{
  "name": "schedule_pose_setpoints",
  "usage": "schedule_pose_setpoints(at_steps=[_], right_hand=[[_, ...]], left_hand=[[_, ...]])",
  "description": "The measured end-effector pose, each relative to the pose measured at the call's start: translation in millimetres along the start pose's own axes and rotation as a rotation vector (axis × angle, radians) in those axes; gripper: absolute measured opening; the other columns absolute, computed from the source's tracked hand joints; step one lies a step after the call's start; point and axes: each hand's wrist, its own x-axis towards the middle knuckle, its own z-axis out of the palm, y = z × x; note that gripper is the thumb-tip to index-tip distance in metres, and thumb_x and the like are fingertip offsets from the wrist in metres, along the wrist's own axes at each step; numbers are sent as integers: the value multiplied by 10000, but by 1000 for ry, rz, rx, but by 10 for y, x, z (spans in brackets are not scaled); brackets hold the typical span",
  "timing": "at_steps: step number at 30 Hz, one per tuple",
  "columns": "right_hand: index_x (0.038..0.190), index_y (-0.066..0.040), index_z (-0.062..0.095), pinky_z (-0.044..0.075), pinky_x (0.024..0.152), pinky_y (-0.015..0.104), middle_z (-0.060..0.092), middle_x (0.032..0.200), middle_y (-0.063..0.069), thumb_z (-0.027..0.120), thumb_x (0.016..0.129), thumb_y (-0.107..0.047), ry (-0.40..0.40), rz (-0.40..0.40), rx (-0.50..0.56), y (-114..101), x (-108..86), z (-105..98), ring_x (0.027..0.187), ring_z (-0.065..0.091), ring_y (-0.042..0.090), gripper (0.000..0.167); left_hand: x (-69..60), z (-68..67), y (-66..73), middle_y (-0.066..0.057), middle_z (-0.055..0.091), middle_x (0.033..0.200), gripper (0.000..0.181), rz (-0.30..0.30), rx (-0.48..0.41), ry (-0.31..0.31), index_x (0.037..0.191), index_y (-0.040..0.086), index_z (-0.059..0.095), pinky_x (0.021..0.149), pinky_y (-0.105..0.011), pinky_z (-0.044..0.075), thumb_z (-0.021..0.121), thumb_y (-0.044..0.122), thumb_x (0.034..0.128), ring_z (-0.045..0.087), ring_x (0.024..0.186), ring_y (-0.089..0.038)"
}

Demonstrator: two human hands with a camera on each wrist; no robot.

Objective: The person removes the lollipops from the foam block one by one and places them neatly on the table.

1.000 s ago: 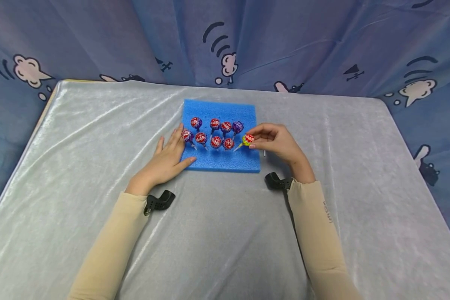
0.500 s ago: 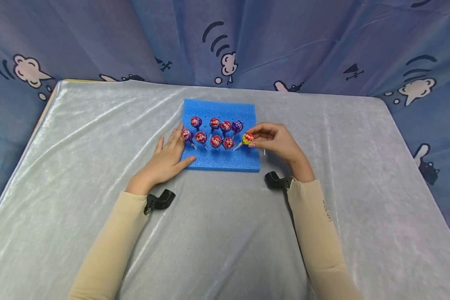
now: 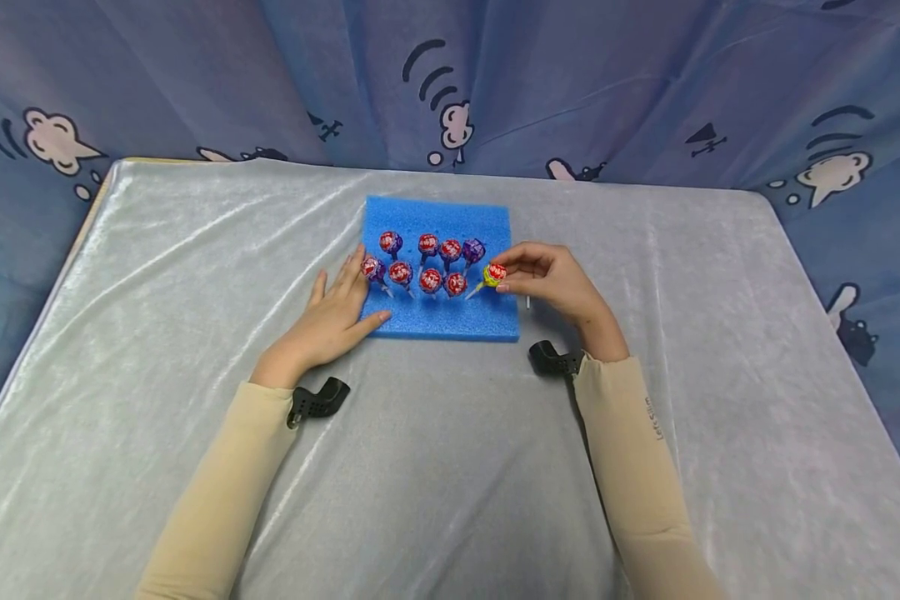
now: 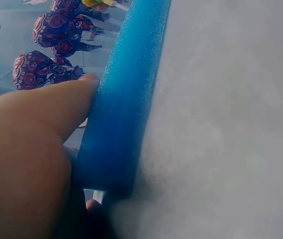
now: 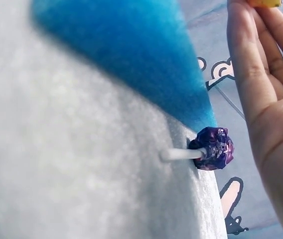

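A blue foam block (image 3: 450,323) lies on the table with several red and purple lollipops (image 3: 431,282) standing in it in two rows. The left hand (image 3: 322,325) rests against the block's left edge, fingers extended and thumb on its near left corner; the left wrist view shows the thumb (image 4: 47,112) on the foam (image 4: 119,99). At the block's right side, the right hand (image 3: 562,283) pinches the head of a yellow and red lollipop (image 3: 494,275), whose stick slants down left to the foam. In the right wrist view that yellow wrapper (image 5: 266,2) shows at the fingertips.
A purple lollipop (image 5: 213,148) lies on the grey cloth beside the block's right edge, under the right hand; only its white stick (image 3: 528,302) shows in the head view. A blue printed curtain (image 3: 607,92) hangs behind the cloth-covered table (image 3: 435,467).
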Motion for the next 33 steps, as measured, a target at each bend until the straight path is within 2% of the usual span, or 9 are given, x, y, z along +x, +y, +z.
schedule_pose_setpoints(at_steps=[21, 24, 28, 31, 33], right_hand=[[1060, 188, 588, 538, 745, 235, 684, 929, 22, 679, 801, 95, 6, -34, -4, -12, -16, -6, 807, 662, 143, 289], [1040, 151, 621, 538, 729, 228, 688, 924, 22, 670, 800, 111, 25, -53, 17, -2, -24, -21, 793, 658, 126, 248], [987, 47, 686, 535, 693, 219, 696, 909, 30, 667, 790, 132, 68, -105, 90, -4, -33, -60, 765, 653, 111, 215], [967, -19, 711, 533, 708, 220, 699, 910, 36, 679, 797, 104, 91, -138, 120, -14, -41, -97, 766, 651, 116, 212], [976, -16, 714, 534, 734, 229, 698, 923, 41, 696, 802, 70, 104, -147, 124, -11, -48, -128, 781, 651, 129, 195]], left_hand=[[2, 9, -3, -130, -203, 1546, 756, 4, 1, -1, 1460, -105, 136, 1098, -520, -124, 378, 440, 996, -105, 1422, -299], [3, 9, -3, -131, -200, 1546, 753, 3, 2, 0, 1457, -110, 148, 1098, -519, -123, 381, 438, 996, -106, 1423, -297], [4, 6, 0, -130, -201, 1546, 753, 3, 2, -2, 1457, -109, 147, 1098, -517, -127, 385, 436, 995, -107, 1423, -296], [4, 1, -1, -126, -207, 1545, 754, 3, 0, -4, 1459, -107, 139, 1097, -515, -131, 382, 437, 996, -110, 1422, -293], [3, 1, -4, -126, -206, 1545, 754, 3, -1, -3, 1459, -107, 140, 1097, -513, -131, 381, 437, 996, -110, 1423, -292]])
